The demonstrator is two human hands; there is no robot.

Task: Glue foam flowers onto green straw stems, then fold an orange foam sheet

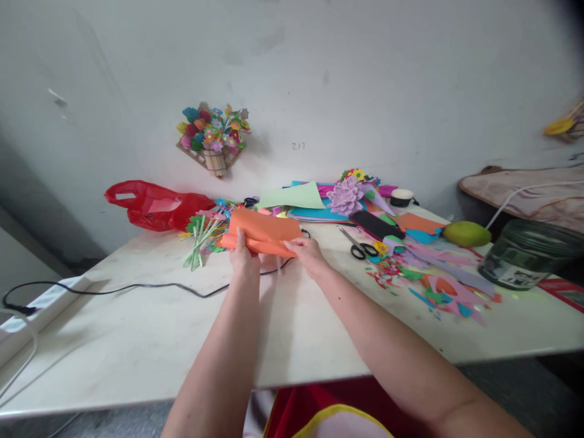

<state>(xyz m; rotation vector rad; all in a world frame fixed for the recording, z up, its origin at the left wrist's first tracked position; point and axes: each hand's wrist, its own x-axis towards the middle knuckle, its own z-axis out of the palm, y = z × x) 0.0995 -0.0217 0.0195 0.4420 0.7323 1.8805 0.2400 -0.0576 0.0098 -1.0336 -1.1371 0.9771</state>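
Both hands grip an orange craft sheet in the middle of the table, its lower edge bent over in a fold. My left hand pinches the sheet near its left end, with the thumb on top. At the lower right corner, my right hand pinches it between thumb and fingers. A black cable passes under the sheet. Just left of the sheet lies a bundle of pale green stems. Black-handled scissors rest to the right of my right hand.
A red plastic bag and a power strip are on the left. Behind are coloured sheets and a purple flower. To the right lie a phone, scraps, a yellow-green fruit and a glass jar.
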